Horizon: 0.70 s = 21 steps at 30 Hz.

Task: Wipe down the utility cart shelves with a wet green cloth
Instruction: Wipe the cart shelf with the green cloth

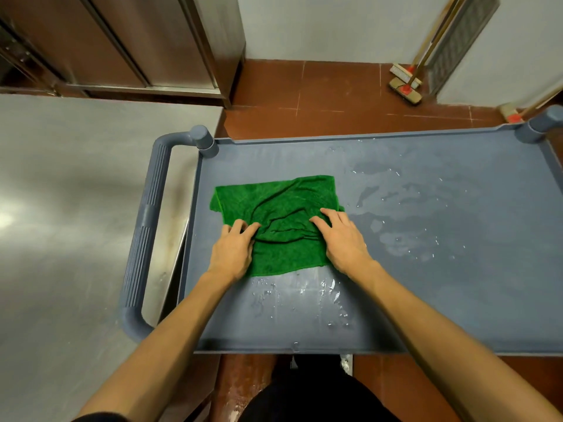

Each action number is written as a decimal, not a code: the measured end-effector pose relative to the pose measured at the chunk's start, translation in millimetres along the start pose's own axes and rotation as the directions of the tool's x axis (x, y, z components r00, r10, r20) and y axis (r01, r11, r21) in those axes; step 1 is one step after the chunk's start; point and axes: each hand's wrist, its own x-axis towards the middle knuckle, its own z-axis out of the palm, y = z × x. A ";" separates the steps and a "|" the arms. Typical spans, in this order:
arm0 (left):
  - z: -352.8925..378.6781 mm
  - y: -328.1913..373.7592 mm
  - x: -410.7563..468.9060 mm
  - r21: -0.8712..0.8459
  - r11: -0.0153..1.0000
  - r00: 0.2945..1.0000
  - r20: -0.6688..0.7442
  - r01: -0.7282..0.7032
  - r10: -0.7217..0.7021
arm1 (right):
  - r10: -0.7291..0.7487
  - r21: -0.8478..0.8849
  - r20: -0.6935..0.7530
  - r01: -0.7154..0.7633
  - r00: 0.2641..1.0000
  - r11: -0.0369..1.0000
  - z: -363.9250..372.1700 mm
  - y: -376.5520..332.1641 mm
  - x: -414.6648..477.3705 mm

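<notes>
Down on the cart's wet top shelf [441,284] lies the rumpled green cloth [280,205], the left hand [233,254] bunching its near-left part with curled fingers, the right hand [344,239] pressing on it with fingers straight and slightly apart.

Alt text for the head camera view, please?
A person's left hand bunches and right hand presses a crumpled green cloth on a wet grey-blue utility cart shelf. A steel table stands left; brooms lean against the far wall.
</notes>
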 end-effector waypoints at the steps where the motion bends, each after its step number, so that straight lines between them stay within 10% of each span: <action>1: 1.0 -0.5 -5.4 -0.006 1.000 1.000 -0.001 -0.004 0.004 | 0.008 0.001 0.002 -0.008 1.000 1.000 0.3 -2.7 -6.5; 21: 17.6 1.1 -109.6 -0.050 0.999 0.990 0.139 0.014 -0.007 | 0.080 -0.009 0.021 -0.080 0.997 0.997 21.8 -50.8 -117.0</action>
